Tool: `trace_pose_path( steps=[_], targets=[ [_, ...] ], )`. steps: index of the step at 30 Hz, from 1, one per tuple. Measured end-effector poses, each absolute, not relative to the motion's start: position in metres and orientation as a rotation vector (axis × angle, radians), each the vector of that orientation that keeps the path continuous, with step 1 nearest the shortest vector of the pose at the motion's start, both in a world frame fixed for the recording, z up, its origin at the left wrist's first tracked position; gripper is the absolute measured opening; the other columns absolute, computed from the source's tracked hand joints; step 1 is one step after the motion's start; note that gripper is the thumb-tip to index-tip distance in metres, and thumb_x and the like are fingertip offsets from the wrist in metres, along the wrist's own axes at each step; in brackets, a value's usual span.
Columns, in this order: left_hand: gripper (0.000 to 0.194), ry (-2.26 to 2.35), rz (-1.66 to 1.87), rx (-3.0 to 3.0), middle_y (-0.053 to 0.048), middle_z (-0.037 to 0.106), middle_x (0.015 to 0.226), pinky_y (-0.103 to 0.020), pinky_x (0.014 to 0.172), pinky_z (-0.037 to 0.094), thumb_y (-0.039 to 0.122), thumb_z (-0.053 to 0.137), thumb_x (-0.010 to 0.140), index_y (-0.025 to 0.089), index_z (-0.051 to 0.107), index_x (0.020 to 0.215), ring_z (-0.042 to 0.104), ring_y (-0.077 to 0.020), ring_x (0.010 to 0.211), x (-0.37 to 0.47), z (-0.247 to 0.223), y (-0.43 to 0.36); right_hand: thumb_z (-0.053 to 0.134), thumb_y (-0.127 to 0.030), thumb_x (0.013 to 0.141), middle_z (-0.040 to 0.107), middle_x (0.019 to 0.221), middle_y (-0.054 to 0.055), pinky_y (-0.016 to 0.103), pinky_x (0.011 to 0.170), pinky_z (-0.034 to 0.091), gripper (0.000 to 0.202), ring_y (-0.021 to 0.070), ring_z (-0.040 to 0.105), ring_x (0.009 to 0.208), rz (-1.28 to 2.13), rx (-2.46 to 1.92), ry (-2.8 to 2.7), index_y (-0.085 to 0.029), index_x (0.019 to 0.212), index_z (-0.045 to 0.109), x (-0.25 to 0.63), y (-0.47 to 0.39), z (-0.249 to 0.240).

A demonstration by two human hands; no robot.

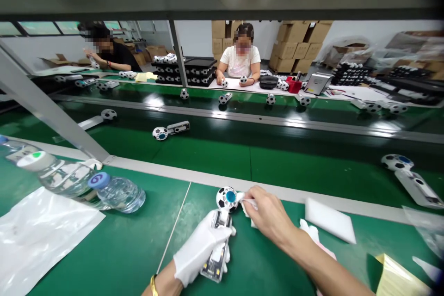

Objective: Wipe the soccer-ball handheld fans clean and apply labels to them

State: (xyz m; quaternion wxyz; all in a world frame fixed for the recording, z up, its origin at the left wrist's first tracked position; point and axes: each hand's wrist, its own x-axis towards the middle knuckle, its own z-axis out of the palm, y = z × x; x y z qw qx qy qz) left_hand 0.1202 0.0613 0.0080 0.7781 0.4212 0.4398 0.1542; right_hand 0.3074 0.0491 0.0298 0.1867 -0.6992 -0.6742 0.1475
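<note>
My left hand (203,243), in a white glove, is wrapped round the handle of a handheld device with a football-patterned head (224,200). The handle tilts toward me and shows a circuit board under a clear cover. A blue round disc sits on the head's face. My bare right hand (267,215) pinches a thin white piece, perhaps cloth or tissue (250,202), against the right side of the head. Its exact form is partly hidden by my fingers.
Water bottles (120,192) and a clear plastic bag (41,240) lie at left. To the right are a white foam block (329,219), a white glove (310,231) and yellow paper (398,277). Similar devices (173,129) lie on the green belt beyond a metal rail. Two people sit opposite.
</note>
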Motion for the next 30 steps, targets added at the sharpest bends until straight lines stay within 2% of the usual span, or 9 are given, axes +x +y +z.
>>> trace_pose_path(
  steps=[3, 7, 12, 15, 19, 22, 26, 28, 30],
  targets=[
    [0.037, 0.940, 0.342, 0.880, 0.003, 0.055, 0.064, -0.025, 0.036, 0.046, 0.038, 0.064, 0.072, 0.019, 0.042, 0.095, 0.054, -0.0124, 0.043, 0.120, 0.009, 0.064, 0.049, -0.022, 0.086, 0.057, 0.078, -0.001, 0.026, 0.066, 0.038, 0.011, 0.0145, 0.054, 0.073, 0.529, -1.787, -1.716, -0.019, 0.076, 0.052, 0.306, 0.052, 0.033],
    [0.038, 0.956, 0.340, 0.873, 0.002, 0.056, 0.066, -0.023, 0.036, 0.044, 0.040, 0.065, 0.069, 0.018, 0.045, 0.093, 0.053, -0.0113, 0.041, 0.124, 0.012, 0.068, 0.049, -0.020, 0.087, 0.057, 0.082, -0.001, 0.026, 0.069, 0.038, 0.008, 0.0139, 0.054, 0.075, 0.545, -1.653, -1.742, -0.020, 0.082, 0.055, 0.293, 0.056, 0.035],
    [0.033, 0.992, 0.336, 0.906, 0.004, 0.055, 0.059, -0.019, 0.037, 0.040, 0.040, 0.063, 0.073, 0.017, 0.048, 0.091, 0.048, -0.0071, 0.038, 0.130, 0.015, 0.070, 0.051, -0.011, 0.083, 0.058, 0.087, 0.004, 0.031, 0.071, 0.039, 0.010, 0.0192, 0.053, 0.078, 0.266, -1.721, -2.169, -0.019, 0.085, 0.057, 0.272, 0.060, 0.031],
    [0.029, 1.001, 0.315, 0.908, 0.005, 0.051, 0.053, -0.019, 0.035, 0.039, 0.039, 0.059, 0.075, 0.017, 0.047, 0.090, 0.049, -0.0086, 0.038, 0.130, 0.022, 0.069, 0.047, -0.006, 0.081, 0.058, 0.088, 0.006, 0.031, 0.070, 0.039, 0.015, 0.0198, 0.054, 0.077, 0.156, -1.773, -2.291, -0.017, 0.087, 0.056, 0.270, 0.059, 0.029],
    [0.029, 1.016, 0.253, 0.886, 0.005, 0.049, 0.047, -0.020, 0.032, 0.039, 0.034, 0.057, 0.071, 0.020, 0.043, 0.092, 0.051, -0.0132, 0.037, 0.126, 0.037, 0.069, 0.043, 0.000, 0.076, 0.059, 0.086, 0.006, 0.030, 0.069, 0.039, 0.022, 0.0197, 0.055, 0.076, 0.261, -1.853, -2.281, -0.017, 0.085, 0.055, 0.294, 0.052, 0.021],
    [0.033, 1.002, 0.207, 0.854, 0.006, 0.049, 0.049, -0.021, 0.032, 0.040, 0.029, 0.059, 0.068, 0.020, 0.041, 0.094, 0.051, -0.0140, 0.037, 0.124, 0.043, 0.069, 0.046, -0.005, 0.077, 0.058, 0.084, 0.004, 0.028, 0.066, 0.039, 0.016, 0.0174, 0.055, 0.073, 0.387, -1.893, -2.046, -0.017, 0.083, 0.054, 0.315, 0.046, 0.017],
    [0.032, 0.965, 0.219, 0.838, 0.000, 0.060, 0.070, -0.023, 0.033, 0.043, 0.032, 0.053, 0.076, 0.021, 0.039, 0.102, 0.053, -0.0120, 0.041, 0.124, 0.044, 0.069, 0.049, -0.013, 0.079, 0.057, 0.079, -0.001, 0.025, 0.068, 0.038, 0.009, 0.0141, 0.053, 0.075, 0.600, -1.719, -1.707, -0.020, 0.075, 0.052, 0.320, 0.052, 0.028],
    [0.035, 0.955, 0.225, 0.809, -0.001, 0.060, 0.080, -0.024, 0.033, 0.045, 0.031, 0.056, 0.075, 0.021, 0.037, 0.103, 0.054, -0.0112, 0.041, 0.123, 0.043, 0.070, 0.051, -0.014, 0.079, 0.057, 0.076, -0.002, 0.024, 0.065, 0.037, 0.009, 0.0131, 0.053, 0.072, 0.662, -1.668, -1.636, -0.020, 0.073, 0.054, 0.316, 0.058, 0.036],
    [0.034, 0.960, 0.232, 0.813, 0.000, 0.059, 0.076, -0.023, 0.033, 0.045, 0.030, 0.055, 0.076, 0.021, 0.037, 0.104, 0.054, -0.0113, 0.041, 0.122, 0.041, 0.071, 0.052, -0.015, 0.079, 0.057, 0.076, -0.003, 0.024, 0.063, 0.037, 0.009, 0.0124, 0.052, 0.070, 0.702, -1.640, -1.587, -0.020, 0.074, 0.057, 0.311, 0.062, 0.042]
  ],
)
